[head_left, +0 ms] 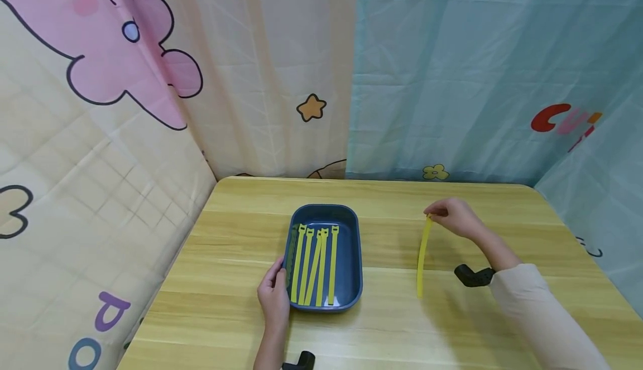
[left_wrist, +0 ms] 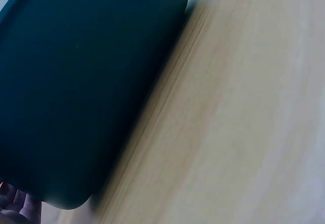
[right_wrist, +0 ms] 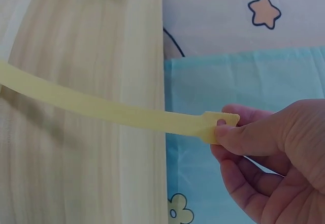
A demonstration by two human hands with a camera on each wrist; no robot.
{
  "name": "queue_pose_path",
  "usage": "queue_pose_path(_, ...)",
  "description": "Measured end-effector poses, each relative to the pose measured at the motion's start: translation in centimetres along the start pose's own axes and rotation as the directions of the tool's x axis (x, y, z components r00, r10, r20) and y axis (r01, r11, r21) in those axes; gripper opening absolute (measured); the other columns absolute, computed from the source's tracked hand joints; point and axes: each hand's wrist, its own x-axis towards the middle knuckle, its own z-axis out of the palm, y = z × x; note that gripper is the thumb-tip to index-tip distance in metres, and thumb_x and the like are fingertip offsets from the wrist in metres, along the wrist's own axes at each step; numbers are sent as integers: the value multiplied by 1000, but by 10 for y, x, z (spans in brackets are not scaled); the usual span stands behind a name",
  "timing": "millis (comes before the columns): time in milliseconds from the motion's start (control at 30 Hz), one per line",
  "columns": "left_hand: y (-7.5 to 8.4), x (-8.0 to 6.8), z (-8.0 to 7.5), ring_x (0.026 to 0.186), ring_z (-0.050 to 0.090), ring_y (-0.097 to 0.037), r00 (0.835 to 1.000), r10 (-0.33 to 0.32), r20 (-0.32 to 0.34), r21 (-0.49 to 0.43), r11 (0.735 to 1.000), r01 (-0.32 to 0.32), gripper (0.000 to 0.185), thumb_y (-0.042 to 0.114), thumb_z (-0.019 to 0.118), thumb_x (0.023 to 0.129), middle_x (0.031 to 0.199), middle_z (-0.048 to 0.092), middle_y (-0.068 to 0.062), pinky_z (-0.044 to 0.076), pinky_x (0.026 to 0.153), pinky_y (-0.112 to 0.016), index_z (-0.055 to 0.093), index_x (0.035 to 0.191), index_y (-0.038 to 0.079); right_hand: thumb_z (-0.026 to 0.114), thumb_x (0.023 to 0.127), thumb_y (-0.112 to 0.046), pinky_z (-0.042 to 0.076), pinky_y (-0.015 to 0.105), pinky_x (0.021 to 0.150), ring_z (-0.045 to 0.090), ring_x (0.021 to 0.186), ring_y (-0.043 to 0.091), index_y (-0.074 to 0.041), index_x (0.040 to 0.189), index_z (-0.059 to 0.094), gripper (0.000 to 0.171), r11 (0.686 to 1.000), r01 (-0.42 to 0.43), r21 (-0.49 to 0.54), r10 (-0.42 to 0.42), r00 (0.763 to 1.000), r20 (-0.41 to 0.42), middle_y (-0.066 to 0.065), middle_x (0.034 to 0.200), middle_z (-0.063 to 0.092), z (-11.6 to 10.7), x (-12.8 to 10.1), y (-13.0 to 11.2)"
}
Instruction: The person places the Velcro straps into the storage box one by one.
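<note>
**Friend:** What do you hold?

**Me:** A yellow strap (head_left: 423, 258). My right hand (head_left: 454, 216) pinches its wide end between thumb and fingers. The rest hangs down to the table (head_left: 452, 336), right of the tray (head_left: 351, 280) and well apart from it.

**Friend:** How do you do it well?

**Me:** I think I should keep the pinch tight and lift it clear so it doesn't drag. It should lie flat by the other straps (head_left: 313, 264).

**Friend:** What does it look like?

**Me:** Long, thin, bendy, with a wide head.

**Friend:** And your other hand?

**Me:** My left hand (head_left: 273, 297) rests on the tray's left side, fingers mostly straight, keeping it steady.
</note>
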Motion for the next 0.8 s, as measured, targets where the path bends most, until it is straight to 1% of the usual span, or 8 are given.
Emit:
queue_pose_path(100, 0, -1, 0, 111, 51, -20, 1000, -1, 0, -7, 1000, 1, 31, 2, 46, 91, 122, 57, -14, 45, 82, -16, 58, 119, -5, 62, 82, 3, 52, 36, 63, 62, 76, 25, 3, 92, 69, 12, 999, 42, 13, -41, 999, -24, 10, 83, 67, -3, -2, -3)
queue_pose_path(167, -1, -1, 0, 111, 51, -20, 1000, 1, 0, -6, 1000, -1, 31, 2, 46, 91, 122, 57, -14, 45, 82, -17, 58, 119, -5, 62, 82, 3, 52, 36, 62, 62, 75, 24, 3, 92, 69, 12, 999, 48, 16, -47, 999, -27, 10, 83, 67, -4, -2, -6)
queue_pose_path(333, -1, -2, 0, 111, 52, -19, 1000, -1, -2, -3, 1000, 1, 31, 2, 46, 91, 121, 57, -14, 45, 81, -16, 59, 119, -5, 60, 83, 5, 52, 39, 67, 62, 81, 29, 4, 96, 68, 15, 1000, -2, 0, 2, 1000, 1, 14, 88, 67, -7, -3, -13)
queue_pose_path(500, -1, -2, 1, 113, 50, -21, 1000, 9, -5, -19, 1000, -9, 30, 0, 47, 91, 121, 57, -16, 43, 82, -14, 58, 118, -6, 60, 84, 6, 52, 40, 69, 62, 83, 31, 6, 99, 67, 17, 1000, -16, -17, 16, 1000, 2, 18, 92, 66, -13, -4, -22)
queue_pose_path(667, 0, -1, 1, 112, 50, -23, 1000, 25, -7, -17, 1000, -25, 30, 1, 47, 91, 121, 57, -18, 43, 81, -13, 58, 118, -7, 59, 84, 5, 52, 40, 69, 61, 84, 31, 5, 100, 67, 17, 999, -23, -26, 23, 1000, -16, 18, 92, 66, -19, -5, -30)
queue_pose_path(800, 0, 0, 1, 113, 50, -24, 999, 32, 1, -18, 999, -32, 30, 1, 46, 92, 122, 56, -18, 43, 82, -13, 58, 118, -7, 59, 85, 4, 52, 40, 69, 61, 84, 31, 4, 101, 67, 18, 999, -33, -36, 32, 999, -15, 16, 93, 66, -20, -6, -33)
